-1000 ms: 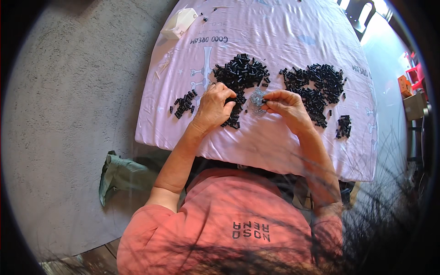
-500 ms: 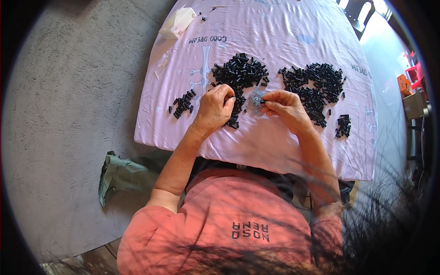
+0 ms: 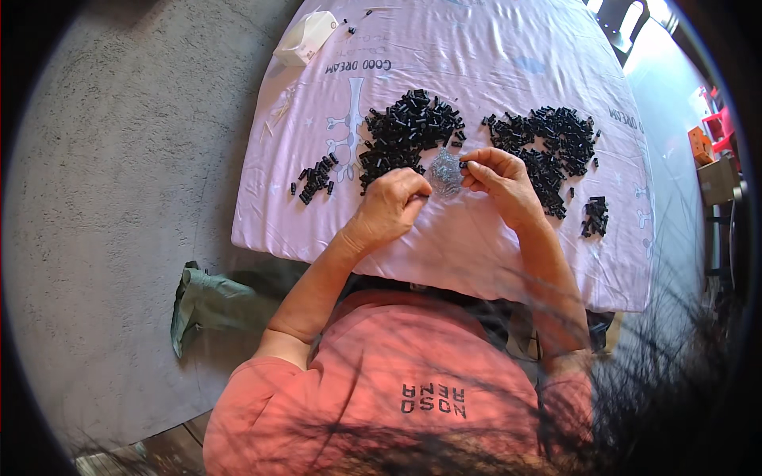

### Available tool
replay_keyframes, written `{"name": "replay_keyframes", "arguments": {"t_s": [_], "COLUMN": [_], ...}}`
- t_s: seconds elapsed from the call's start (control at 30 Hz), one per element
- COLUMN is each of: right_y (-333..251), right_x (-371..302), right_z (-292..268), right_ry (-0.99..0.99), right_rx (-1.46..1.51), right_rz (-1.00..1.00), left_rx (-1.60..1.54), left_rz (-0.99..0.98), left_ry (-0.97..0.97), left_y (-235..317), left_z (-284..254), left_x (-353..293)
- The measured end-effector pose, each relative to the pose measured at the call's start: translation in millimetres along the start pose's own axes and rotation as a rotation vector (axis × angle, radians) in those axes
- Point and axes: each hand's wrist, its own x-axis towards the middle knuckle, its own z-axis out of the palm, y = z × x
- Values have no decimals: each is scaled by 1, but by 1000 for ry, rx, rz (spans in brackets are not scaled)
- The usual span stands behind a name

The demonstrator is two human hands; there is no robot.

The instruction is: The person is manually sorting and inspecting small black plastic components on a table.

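My right hand pinches a small black tubular piece between thumb and fingertips. It hovers at the right side of a little heap of shiny silvery metal bits, too fine to name. My left hand is closed in a pinch just left of that heap; whatever lies between its fingertips is too small to make out. Beyond and partly under the left hand spreads a large pile of black tubular pieces. Another large pile of black pieces lies beyond my right hand.
Smaller clusters of black pieces sit at left and right. A white box and thin pale sticks are near the left edge of the cloth-covered table. Green fabric hangs beside my left arm.
My left hand has moved nearer to me and slightly right, uncovering more of the left pile. My right hand has shifted slightly away from me, still pinching the black tubular piece.
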Motion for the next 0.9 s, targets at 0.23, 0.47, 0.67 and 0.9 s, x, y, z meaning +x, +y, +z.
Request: {"name": "replay_keyframes", "arguments": {"t_s": [0.23,0.47,0.67,0.9], "right_y": [-1,-2,1,0], "right_x": [-1,-1,0,-1], "right_z": [1,2,2,2], "right_ry": [33,24,-12,-53], "right_rx": [-7,-22,-49,-35], "right_rz": [21,26,30,37], "left_rx": [1,147,204,231], "left_rz": [48,64,48,68], "left_ry": [11,50,27,23], "left_y": [6,0,3,4], "left_z": [10,17,16,16], "left_x": [-1,7,10,10]}}
